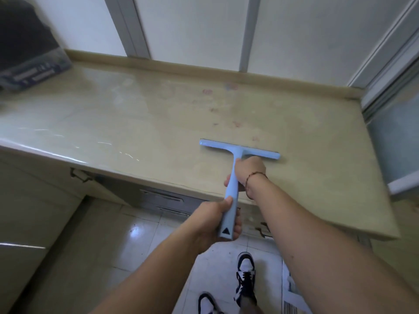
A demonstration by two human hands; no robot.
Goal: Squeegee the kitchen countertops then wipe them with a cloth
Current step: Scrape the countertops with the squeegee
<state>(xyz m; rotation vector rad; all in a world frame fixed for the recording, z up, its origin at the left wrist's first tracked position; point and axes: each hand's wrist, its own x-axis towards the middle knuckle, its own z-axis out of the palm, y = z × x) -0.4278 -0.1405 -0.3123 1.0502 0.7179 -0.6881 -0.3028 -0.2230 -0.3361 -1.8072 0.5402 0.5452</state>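
Both hands grip the blue squeegee (233, 177). The right hand (247, 172) holds high on the handle, the left hand (218, 219) holds its end. Its blade lies flat on the bench (136, 123).

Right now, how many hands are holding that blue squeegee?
2. The left hand grips the bottom end of the squeegee handle, out past the countertop edge. The right hand grips the handle higher up, just behind the blade.
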